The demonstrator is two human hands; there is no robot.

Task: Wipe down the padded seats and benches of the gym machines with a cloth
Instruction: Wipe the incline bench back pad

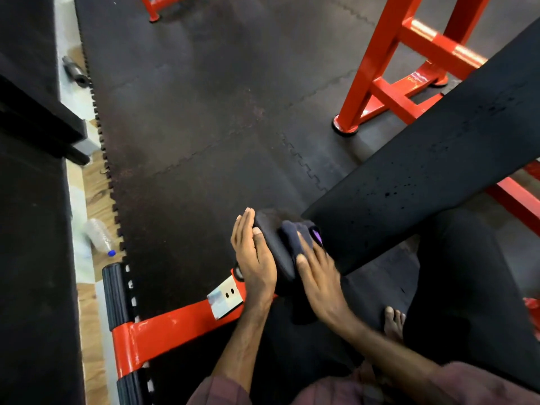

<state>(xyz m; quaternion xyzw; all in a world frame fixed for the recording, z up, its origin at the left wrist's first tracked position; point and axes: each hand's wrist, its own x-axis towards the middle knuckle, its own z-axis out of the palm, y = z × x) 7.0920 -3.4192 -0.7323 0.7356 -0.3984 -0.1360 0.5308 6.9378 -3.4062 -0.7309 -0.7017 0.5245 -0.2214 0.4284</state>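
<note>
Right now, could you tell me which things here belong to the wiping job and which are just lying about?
Job: dark cloth under the right hand; small black pad steadied by the left hand; long bench pad.

Lying about: plastic bottle; metal bar.

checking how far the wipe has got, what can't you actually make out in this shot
- Small pad, head view: largely covered by the left hand, right hand and cloth.
- Cloth: bunched under the right hand's fingers; its full shape is hidden, and the purple patch is unclear.
- Long bench pad: cut off by the right edge.
- Bottle by the floor mat: too small to read.
</note>
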